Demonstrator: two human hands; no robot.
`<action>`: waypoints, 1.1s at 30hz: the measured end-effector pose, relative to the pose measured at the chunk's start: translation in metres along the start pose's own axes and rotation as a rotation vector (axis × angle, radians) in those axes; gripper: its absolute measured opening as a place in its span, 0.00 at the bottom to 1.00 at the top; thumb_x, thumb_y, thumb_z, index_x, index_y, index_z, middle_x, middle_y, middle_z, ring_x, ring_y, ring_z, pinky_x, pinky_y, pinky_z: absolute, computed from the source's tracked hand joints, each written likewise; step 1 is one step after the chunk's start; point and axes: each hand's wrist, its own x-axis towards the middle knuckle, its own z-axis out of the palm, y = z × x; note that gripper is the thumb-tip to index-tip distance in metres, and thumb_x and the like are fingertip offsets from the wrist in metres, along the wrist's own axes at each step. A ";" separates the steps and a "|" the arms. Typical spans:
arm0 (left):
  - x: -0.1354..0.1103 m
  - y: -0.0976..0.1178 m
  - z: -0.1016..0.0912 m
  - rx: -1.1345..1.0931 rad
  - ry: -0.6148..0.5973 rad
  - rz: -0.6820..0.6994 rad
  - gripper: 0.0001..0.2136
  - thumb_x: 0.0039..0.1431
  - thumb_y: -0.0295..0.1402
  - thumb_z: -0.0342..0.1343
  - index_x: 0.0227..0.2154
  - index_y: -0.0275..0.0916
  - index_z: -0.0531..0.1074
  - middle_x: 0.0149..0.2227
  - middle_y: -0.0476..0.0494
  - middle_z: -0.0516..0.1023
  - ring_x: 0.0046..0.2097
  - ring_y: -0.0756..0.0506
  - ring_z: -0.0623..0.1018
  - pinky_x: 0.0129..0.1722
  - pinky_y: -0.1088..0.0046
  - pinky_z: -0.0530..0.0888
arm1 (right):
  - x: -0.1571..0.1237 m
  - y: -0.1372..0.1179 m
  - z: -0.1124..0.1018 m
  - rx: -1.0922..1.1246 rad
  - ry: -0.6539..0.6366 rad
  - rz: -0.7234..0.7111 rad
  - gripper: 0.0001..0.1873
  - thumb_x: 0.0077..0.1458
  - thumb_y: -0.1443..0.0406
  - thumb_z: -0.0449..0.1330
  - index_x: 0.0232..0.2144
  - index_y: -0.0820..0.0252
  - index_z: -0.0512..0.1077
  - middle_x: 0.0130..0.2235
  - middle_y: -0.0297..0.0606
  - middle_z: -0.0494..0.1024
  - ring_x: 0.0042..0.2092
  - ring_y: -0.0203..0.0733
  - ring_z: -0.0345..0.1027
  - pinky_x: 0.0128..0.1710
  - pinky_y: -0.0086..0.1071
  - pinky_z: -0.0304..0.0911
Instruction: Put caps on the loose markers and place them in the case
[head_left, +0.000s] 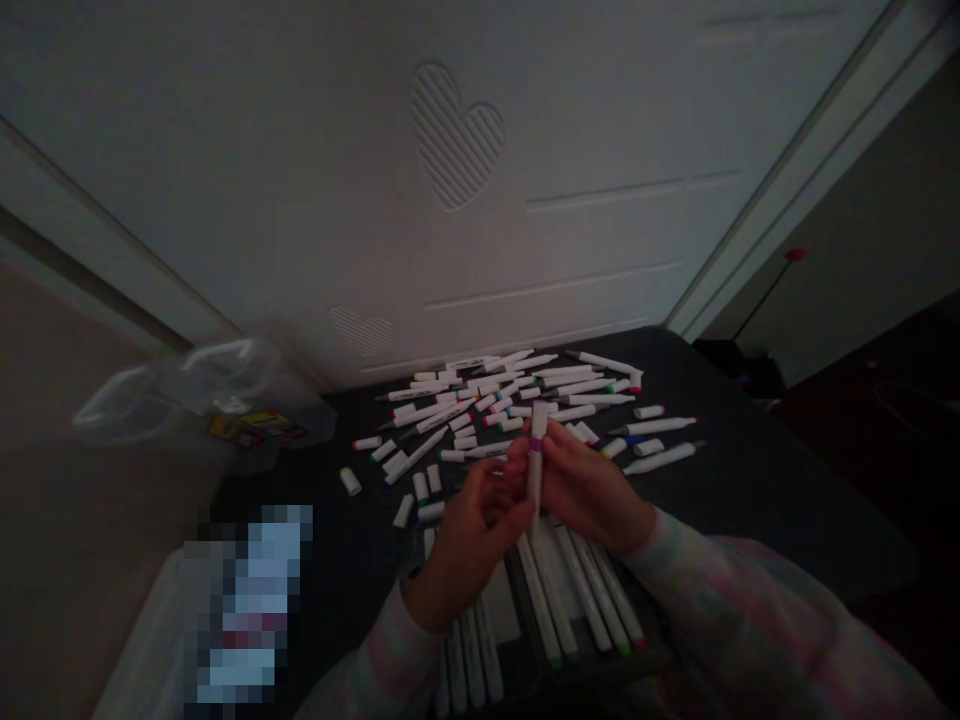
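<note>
Both my hands meet over the dark table (750,490) and hold one white marker (535,470) upright, its purple band near the top. My left hand (469,540) curls round the marker's lower part. My right hand (589,490) pinches its upper part by the band. Beneath my hands lie several capped white markers (577,590) side by side in a dark case (517,655). Further back, a scatter of loose white markers and caps (510,395) covers the table.
A clear plastic container (225,395) with colourful items inside stands at the left. A blurred-out object (247,600) sits at the near left. A white panel with heart patterns (457,135) rises behind the table. The table's right edge drops to a dark floor.
</note>
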 end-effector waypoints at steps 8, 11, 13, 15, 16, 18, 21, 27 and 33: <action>-0.001 0.008 0.000 0.000 -0.021 -0.102 0.18 0.46 0.35 0.59 0.39 0.36 0.63 0.28 0.51 0.70 0.29 0.52 0.71 0.30 0.75 0.67 | -0.004 0.000 0.006 0.012 -0.038 0.025 0.06 0.52 0.66 0.57 0.35 0.56 0.67 0.35 0.34 0.77 0.40 0.36 0.70 0.45 0.34 0.62; -0.001 0.008 -0.001 0.044 -0.051 -0.113 0.19 0.44 0.36 0.61 0.39 0.36 0.64 0.29 0.49 0.72 0.31 0.50 0.72 0.31 0.74 0.67 | -0.005 0.000 0.005 0.001 -0.041 0.040 0.06 0.52 0.66 0.57 0.35 0.56 0.68 0.35 0.34 0.77 0.41 0.36 0.69 0.46 0.34 0.62; -0.001 0.008 -0.001 0.084 -0.050 -0.117 0.18 0.44 0.36 0.60 0.38 0.36 0.65 0.29 0.49 0.72 0.31 0.49 0.72 0.32 0.73 0.67 | -0.004 0.000 0.003 0.001 -0.044 0.046 0.06 0.52 0.67 0.57 0.35 0.56 0.69 0.34 0.33 0.77 0.41 0.34 0.69 0.46 0.32 0.61; 0.000 0.009 -0.001 0.111 -0.031 -0.105 0.15 0.45 0.36 0.60 0.35 0.35 0.66 0.29 0.48 0.73 0.30 0.50 0.72 0.31 0.73 0.67 | -0.004 0.000 0.001 -0.003 -0.054 0.040 0.06 0.52 0.65 0.58 0.35 0.57 0.70 0.34 0.33 0.77 0.39 0.34 0.70 0.45 0.31 0.62; 0.000 0.009 -0.001 0.125 -0.019 -0.093 0.13 0.45 0.36 0.59 0.33 0.35 0.67 0.28 0.48 0.72 0.30 0.50 0.72 0.31 0.74 0.67 | -0.003 -0.001 0.000 -0.003 -0.056 0.035 0.06 0.51 0.64 0.58 0.34 0.57 0.70 0.34 0.33 0.77 0.39 0.34 0.70 0.45 0.31 0.62; 0.000 0.011 -0.001 0.152 0.012 -0.062 0.09 0.46 0.35 0.57 0.30 0.36 0.67 0.27 0.49 0.72 0.29 0.51 0.71 0.30 0.75 0.67 | -0.001 -0.002 -0.002 0.002 -0.040 0.024 0.09 0.50 0.59 0.59 0.33 0.58 0.71 0.32 0.33 0.76 0.38 0.34 0.70 0.44 0.31 0.63; 0.001 0.013 -0.001 0.191 0.048 -0.028 0.07 0.47 0.34 0.56 0.28 0.36 0.68 0.26 0.50 0.72 0.29 0.51 0.71 0.29 0.75 0.66 | 0.002 -0.003 -0.005 -0.025 0.022 0.010 0.14 0.49 0.54 0.59 0.30 0.58 0.71 0.30 0.32 0.76 0.37 0.34 0.70 0.43 0.30 0.63; -0.001 0.013 -0.002 0.214 0.058 0.005 0.06 0.49 0.35 0.55 0.28 0.37 0.69 0.25 0.50 0.71 0.28 0.51 0.70 0.28 0.76 0.66 | 0.005 -0.002 -0.009 -0.200 0.076 -0.062 0.16 0.49 0.53 0.58 0.32 0.59 0.72 0.29 0.34 0.75 0.32 0.37 0.69 0.35 0.31 0.64; -0.001 0.018 -0.002 0.215 0.063 0.004 0.06 0.49 0.34 0.54 0.28 0.37 0.68 0.25 0.51 0.71 0.27 0.51 0.70 0.28 0.75 0.66 | 0.004 -0.002 -0.013 -0.407 0.106 -0.152 0.16 0.51 0.53 0.56 0.35 0.58 0.73 0.30 0.35 0.75 0.33 0.37 0.67 0.34 0.32 0.62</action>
